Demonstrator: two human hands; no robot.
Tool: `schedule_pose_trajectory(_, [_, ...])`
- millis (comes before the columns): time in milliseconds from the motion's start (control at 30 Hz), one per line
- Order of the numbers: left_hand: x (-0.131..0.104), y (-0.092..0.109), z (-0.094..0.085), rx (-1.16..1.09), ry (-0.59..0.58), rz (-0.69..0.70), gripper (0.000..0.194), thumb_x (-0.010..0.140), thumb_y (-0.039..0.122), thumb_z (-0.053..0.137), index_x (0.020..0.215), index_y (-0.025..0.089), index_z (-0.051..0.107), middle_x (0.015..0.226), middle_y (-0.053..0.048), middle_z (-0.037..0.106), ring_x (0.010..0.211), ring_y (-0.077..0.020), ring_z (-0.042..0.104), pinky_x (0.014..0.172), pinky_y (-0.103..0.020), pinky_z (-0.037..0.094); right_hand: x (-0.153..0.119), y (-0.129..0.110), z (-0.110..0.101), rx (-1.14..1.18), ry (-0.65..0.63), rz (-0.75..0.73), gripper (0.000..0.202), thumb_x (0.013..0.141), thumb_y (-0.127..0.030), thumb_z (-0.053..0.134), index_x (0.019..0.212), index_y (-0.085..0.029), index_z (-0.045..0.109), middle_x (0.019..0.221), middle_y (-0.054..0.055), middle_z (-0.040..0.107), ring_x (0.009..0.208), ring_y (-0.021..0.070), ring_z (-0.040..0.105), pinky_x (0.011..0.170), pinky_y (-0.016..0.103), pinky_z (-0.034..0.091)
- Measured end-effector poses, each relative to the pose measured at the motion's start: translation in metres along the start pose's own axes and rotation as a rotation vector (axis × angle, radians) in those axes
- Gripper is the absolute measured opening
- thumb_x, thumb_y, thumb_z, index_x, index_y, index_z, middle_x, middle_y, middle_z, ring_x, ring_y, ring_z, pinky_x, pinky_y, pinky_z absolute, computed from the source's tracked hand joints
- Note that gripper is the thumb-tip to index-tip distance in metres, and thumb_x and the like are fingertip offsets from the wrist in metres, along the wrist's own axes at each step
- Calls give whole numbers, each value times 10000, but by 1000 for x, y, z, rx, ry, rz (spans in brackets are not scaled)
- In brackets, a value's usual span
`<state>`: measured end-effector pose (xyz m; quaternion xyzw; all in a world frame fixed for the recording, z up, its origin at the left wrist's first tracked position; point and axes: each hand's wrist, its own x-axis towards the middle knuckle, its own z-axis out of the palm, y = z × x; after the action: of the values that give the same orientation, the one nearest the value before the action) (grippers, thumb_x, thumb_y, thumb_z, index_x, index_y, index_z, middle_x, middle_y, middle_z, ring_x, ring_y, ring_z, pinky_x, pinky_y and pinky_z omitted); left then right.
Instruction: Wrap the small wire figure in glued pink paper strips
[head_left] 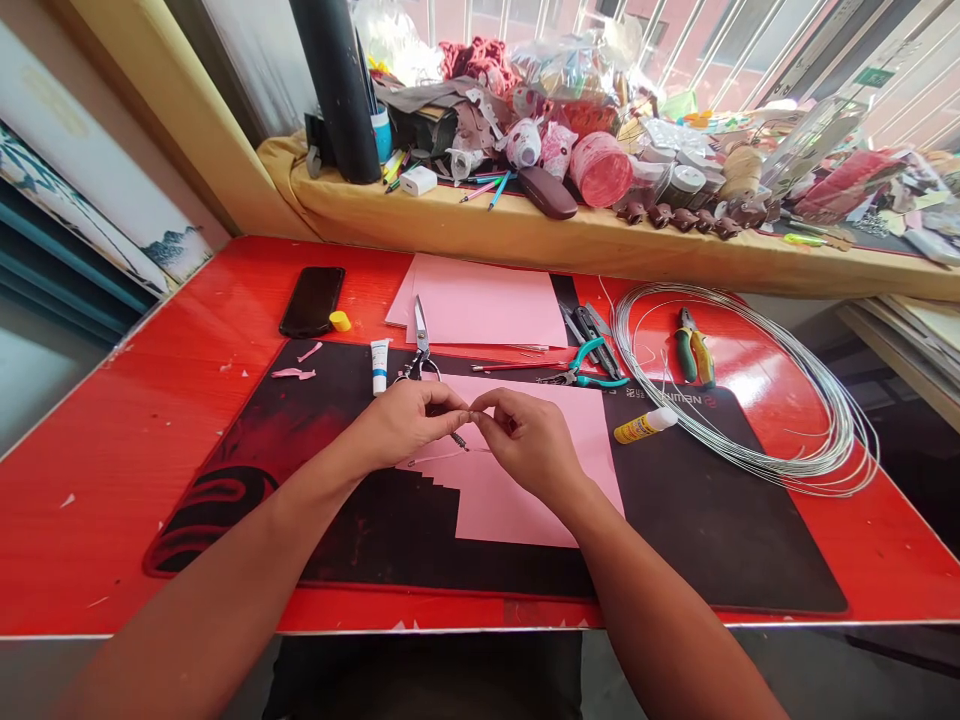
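Note:
My left hand and my right hand meet fingertip to fingertip over a cut sheet of pink paper. Both pinch closed at the same spot; what sits between the fingertips is too small to make out. A thin dark piece, seemingly coiled, shows just beneath the left fingers, and I cannot tell whether it is held. On the paper under the hands lies a thin pale pink strip. Scissors lie behind my left hand, handles partly hidden, beside a white glue tube.
Teal-handled pliers and cutters lie behind my right hand. A glue stick, a wire coil and green-yellow pliers are to the right. Pink sheets, a phone and a yellow cap lie farther back.

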<state>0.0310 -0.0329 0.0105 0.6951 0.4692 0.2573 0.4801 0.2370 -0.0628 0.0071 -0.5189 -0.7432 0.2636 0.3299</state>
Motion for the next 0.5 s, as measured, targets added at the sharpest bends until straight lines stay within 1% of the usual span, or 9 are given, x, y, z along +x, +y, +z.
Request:
schedule_pose_trajectory(133, [0,0,0,-5,5,19,347,869,533,720,860,196,802,816,-47,770,764,-194,673,708,-297,517,-1,0,1,-26,15,-13,105,939,-202,671,947,-220,774,599,-48,539,533,130,465,581,276,346])
schedule_pose_trajectory(300, [0,-1,0,-16,-35,-27,344,862,522,714,903,194,808,866,-55,788,828,-216,693,752,-318,528,-1,-1,1,-26,21,-4,110,938,-201,672,953,-213,781,592,-52,541,524,123,459,578,266,345])
schedule_pose_trajectory(400, [0,-1,-3,-27,-42,-55,362,855,522,711,961,192,819,939,-67,803,898,-237,710,808,-338,538,-1,-1,0,-17,23,12,109,944,-208,674,954,-211,782,591,-55,541,521,119,451,575,263,344])
schedule_pose_trajectory(500, [0,-1,-9,-25,-35,-50,374,858,511,697,1031,203,821,1031,-66,807,964,-246,718,861,-349,539,0,-1,-1,2,37,39,105,950,-225,678,962,-211,782,591,-55,545,521,120,453,569,262,347])
